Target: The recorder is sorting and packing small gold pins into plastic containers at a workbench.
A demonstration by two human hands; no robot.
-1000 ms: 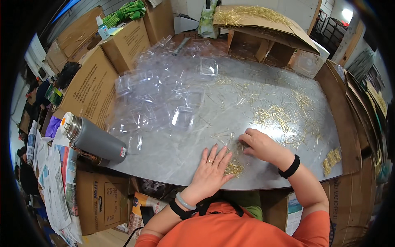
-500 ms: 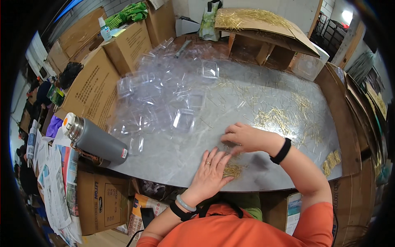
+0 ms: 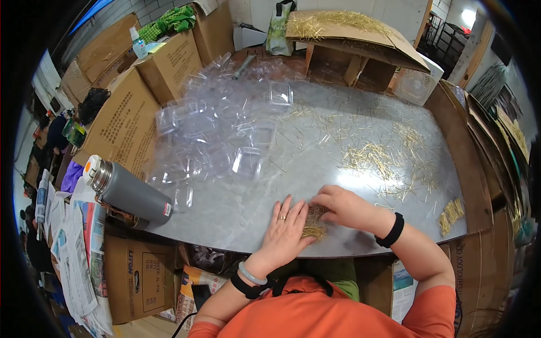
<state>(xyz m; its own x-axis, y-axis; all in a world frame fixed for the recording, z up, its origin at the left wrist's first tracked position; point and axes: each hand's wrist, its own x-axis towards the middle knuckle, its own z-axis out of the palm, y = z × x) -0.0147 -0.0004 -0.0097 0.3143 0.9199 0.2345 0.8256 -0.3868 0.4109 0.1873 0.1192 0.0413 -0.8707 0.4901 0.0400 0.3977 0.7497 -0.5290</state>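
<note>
A small bundle of thin gold wire pins (image 3: 314, 231) lies near the table's front edge, between my two hands. My left hand (image 3: 283, 230) rests flat along its left side, fingers stretched out and thumb at its near end. Curled over the far right side of the bundle, my right hand (image 3: 349, 208) has its fingertips closed on the pins, and partly hides them. Beyond it, a loose heap of gold wire pins (image 3: 369, 162) spreads over the grey table (image 3: 225, 225). Another neat bundle of pins (image 3: 451, 216) sits at the right edge.
Clear plastic boxes (image 3: 247, 163) pile up on the table's left half. A grey thermos (image 3: 132, 191) leans at the left edge. Cardboard boxes (image 3: 121, 121) line the left side. At the back, a cardboard shelf (image 3: 349, 42) carries more gold wire; a cardboard wall (image 3: 462, 163) borders the right.
My right hand has come down and nearer, onto the bundle's far right side. My left hand has shifted only slightly, still beside the bundle. The whole view has moved a little.
</note>
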